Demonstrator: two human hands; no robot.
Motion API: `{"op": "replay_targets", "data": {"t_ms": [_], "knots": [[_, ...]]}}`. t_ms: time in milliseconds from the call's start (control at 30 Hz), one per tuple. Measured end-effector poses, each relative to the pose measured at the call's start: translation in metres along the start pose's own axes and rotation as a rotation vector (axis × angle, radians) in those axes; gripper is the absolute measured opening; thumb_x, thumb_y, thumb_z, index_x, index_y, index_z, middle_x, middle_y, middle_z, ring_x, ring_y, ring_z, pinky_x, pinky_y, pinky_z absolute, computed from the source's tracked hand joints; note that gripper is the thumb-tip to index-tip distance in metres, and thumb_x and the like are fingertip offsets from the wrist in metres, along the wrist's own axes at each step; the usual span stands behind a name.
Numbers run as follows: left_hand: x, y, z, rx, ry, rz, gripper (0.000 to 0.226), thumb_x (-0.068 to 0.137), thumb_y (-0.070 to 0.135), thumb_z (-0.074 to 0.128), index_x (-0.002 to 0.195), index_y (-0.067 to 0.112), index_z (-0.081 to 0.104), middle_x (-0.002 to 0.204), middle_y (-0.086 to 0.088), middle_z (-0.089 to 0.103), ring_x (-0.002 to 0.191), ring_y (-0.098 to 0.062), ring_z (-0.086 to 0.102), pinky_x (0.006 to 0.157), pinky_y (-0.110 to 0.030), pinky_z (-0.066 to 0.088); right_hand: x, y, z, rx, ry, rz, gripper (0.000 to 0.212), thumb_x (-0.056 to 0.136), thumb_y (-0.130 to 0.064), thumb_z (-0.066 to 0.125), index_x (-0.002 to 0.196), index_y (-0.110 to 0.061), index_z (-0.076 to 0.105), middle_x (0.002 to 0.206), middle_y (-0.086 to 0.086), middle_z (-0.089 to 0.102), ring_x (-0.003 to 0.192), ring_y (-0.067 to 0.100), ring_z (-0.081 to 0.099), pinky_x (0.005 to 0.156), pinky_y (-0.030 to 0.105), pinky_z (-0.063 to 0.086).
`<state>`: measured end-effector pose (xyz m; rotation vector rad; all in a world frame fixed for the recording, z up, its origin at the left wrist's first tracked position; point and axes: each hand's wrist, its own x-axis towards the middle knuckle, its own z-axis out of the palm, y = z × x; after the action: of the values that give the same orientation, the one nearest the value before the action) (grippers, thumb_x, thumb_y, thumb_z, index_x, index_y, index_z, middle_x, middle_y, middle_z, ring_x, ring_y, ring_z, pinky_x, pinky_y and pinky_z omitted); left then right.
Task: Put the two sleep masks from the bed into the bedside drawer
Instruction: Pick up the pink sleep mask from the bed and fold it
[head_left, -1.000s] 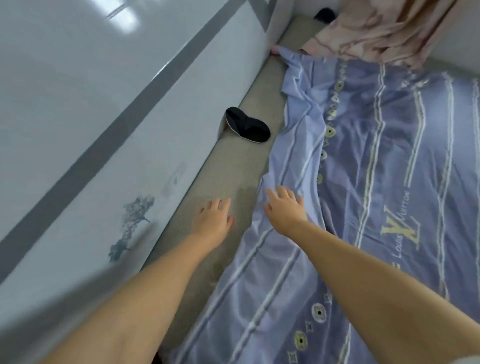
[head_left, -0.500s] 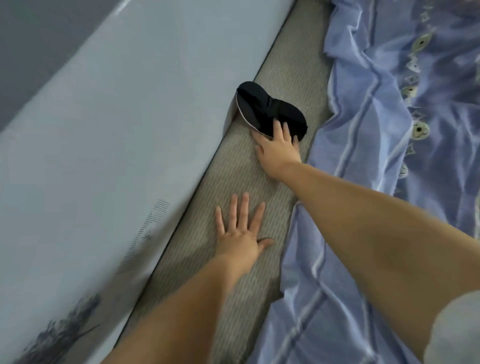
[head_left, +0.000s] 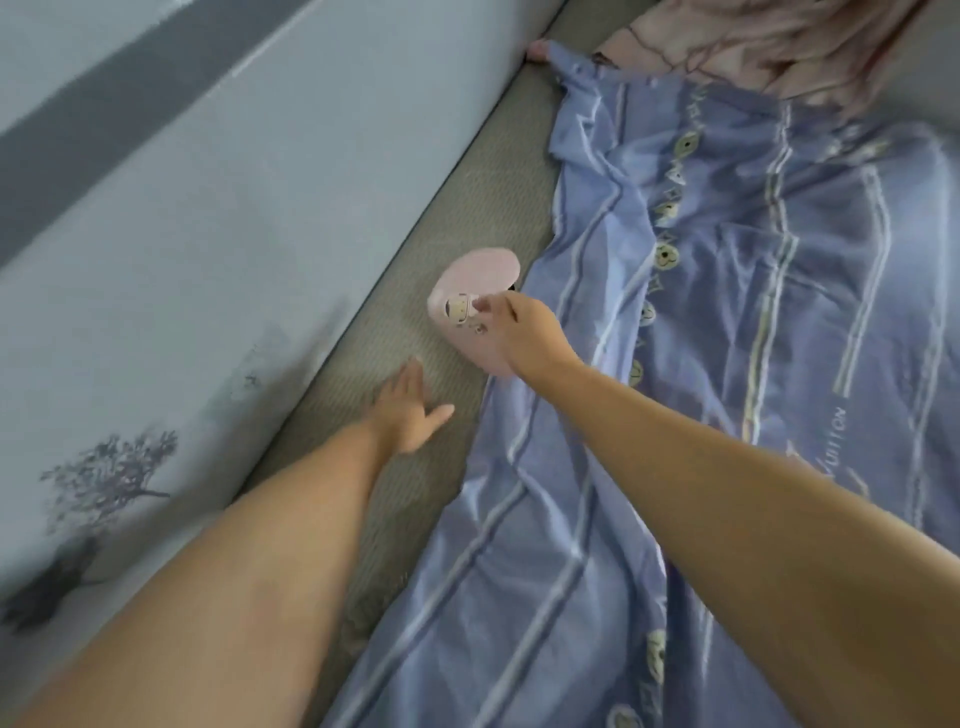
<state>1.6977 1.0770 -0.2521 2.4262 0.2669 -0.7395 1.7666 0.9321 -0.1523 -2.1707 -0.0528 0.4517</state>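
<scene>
My right hand (head_left: 525, 335) pinches a sleep mask (head_left: 475, 273) and holds it just above the grey mattress (head_left: 467, 182). The mask's pink side faces me, with a small cartoon figure on it, and a sliver of black shows at its far edge. Behind it, my left hand (head_left: 410, 415) rests flat on the mattress with fingers spread, holding nothing. A small pink thing (head_left: 537, 51) peeks out at the far corner of the blue sheet; I cannot tell what it is. No drawer is in view.
A pale wall panel (head_left: 208, 208) with a grey stripe and a tree print runs along the left of the mattress. A rumpled blue striped sheet (head_left: 727, 312) covers the right side. A pink blanket (head_left: 753, 41) is bunched at the far end.
My right hand reached the black-sided mask, took hold of it and lifted it, so its pink side now faces me. My left hand stayed flat on the mattress.
</scene>
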Motion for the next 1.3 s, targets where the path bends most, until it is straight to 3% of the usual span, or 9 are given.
{"op": "replay_targets", "data": {"t_ms": [167, 300, 433, 600, 733, 833, 933, 1067, 1300], "knots": [[-0.159, 0.074, -0.027, -0.4, 0.246, 0.217, 0.088, 0.087, 0.041, 0.056, 0.149, 0.026, -0.005, 0.156, -0.009, 0.025, 0.139, -0.024, 0.032, 0.105, -0.032, 0.027, -0.153, -0.01, -0.063, 0.184, -0.035, 0.042, 0.025, 0.091, -0.015, 0.046, 0.076, -0.025, 0.064, 0.08, -0.004, 0.06, 0.075, 0.017, 0.053, 0.058, 0.025, 0.041], [-0.284, 0.128, 0.001, -0.392, 0.351, 0.434, 0.066, 0.074, 0.026, 0.062, 0.133, 0.004, 0.044, 0.133, -0.009, 0.045, 0.118, -0.013, 0.042, 0.092, -0.011, 0.028, -0.27, -0.015, -0.111, 0.288, -0.1, -0.055, 0.026, 0.086, -0.008, 0.05, 0.073, -0.029, 0.058, 0.085, 0.006, 0.06, 0.077, 0.022, 0.053, 0.066, 0.033, 0.042], [-0.397, 0.159, 0.032, -0.61, 0.505, 0.358, 0.009, 0.089, 0.018, 0.062, 0.09, 0.012, 0.056, 0.073, 0.001, 0.055, 0.061, 0.002, 0.048, 0.055, -0.01, 0.036, -0.36, -0.02, -0.146, 0.466, -0.289, -0.129, 0.012, 0.084, -0.023, 0.057, 0.088, -0.034, 0.057, 0.084, 0.001, 0.063, 0.071, 0.017, 0.061, 0.055, 0.029, 0.049], [-0.5, 0.157, 0.026, -0.89, 0.736, 0.249, 0.011, 0.091, 0.012, 0.056, 0.086, 0.022, 0.057, 0.082, 0.0, 0.059, 0.08, -0.017, 0.056, 0.076, -0.033, 0.051, -0.426, -0.021, -0.16, 0.375, -0.33, -0.116, 0.025, 0.088, -0.038, 0.054, 0.103, -0.019, 0.06, 0.068, 0.002, 0.058, 0.056, 0.013, 0.051, 0.056, 0.024, 0.047], [-0.566, 0.139, 0.015, -0.977, 0.658, 0.236, 0.022, 0.091, 0.011, 0.056, 0.088, 0.032, 0.057, 0.093, 0.001, 0.059, 0.091, -0.018, 0.058, 0.079, -0.034, 0.056, -0.471, -0.039, -0.163, -0.031, -0.248, -0.262, 0.039, 0.089, -0.048, 0.048, 0.119, -0.024, 0.054, 0.094, -0.002, 0.065, 0.073, 0.014, 0.062, 0.067, 0.031, 0.05], [-0.612, 0.135, 0.021, -1.0, 0.57, 0.264, 0.021, 0.091, 0.01, 0.055, 0.089, 0.031, 0.055, 0.094, 0.001, 0.058, 0.087, -0.014, 0.058, 0.07, -0.027, 0.055, -0.517, -0.071, -0.164, 0.109, -0.471, -0.344, 0.058, 0.086, -0.054, 0.048, 0.135, -0.025, 0.039, 0.121, -0.006, 0.058, 0.102, 0.01, 0.061, 0.08, 0.025, 0.051], [-0.658, 0.137, 0.041, -1.088, 0.525, 0.311, 0.011, 0.091, 0.011, 0.056, 0.093, 0.022, 0.054, 0.095, -0.002, 0.06, 0.086, -0.015, 0.059, 0.069, -0.027, 0.056, -0.577, -0.093, -0.153, 0.259, -0.779, -0.348, 0.031, 0.085, -0.037, 0.06, 0.114, -0.025, 0.061, 0.103, -0.005, 0.072, 0.094, 0.012, 0.068, 0.072, 0.021, 0.057], [-0.721, 0.136, 0.082, -1.399, 0.294, 0.388, 0.031, 0.084, 0.027, 0.062, 0.114, 0.019, 0.059, 0.107, -0.006, 0.07, 0.1, -0.025, 0.066, 0.084, -0.041, 0.059, -0.653, -0.094, -0.127, 0.435, -0.59, -0.367, 0.024, 0.088, -0.026, 0.06, 0.108, -0.015, 0.065, 0.094, 0.002, 0.072, 0.083, 0.016, 0.07, 0.065, 0.022, 0.057], [-0.802, 0.125, 0.148, -1.393, 0.109, 0.346, 0.026, 0.081, 0.037, 0.066, 0.06, 0.025, 0.058, 0.044, 0.009, 0.034, 0.034, -0.004, 0.027, 0.041, -0.017, 0.038, -0.741, -0.078, -0.085, 0.77, -0.415, -0.38, 0.013, 0.091, -0.024, 0.053, 0.097, -0.026, 0.065, 0.096, 0.002, 0.068, 0.09, 0.018, 0.064, 0.077, 0.035, 0.055]]}}
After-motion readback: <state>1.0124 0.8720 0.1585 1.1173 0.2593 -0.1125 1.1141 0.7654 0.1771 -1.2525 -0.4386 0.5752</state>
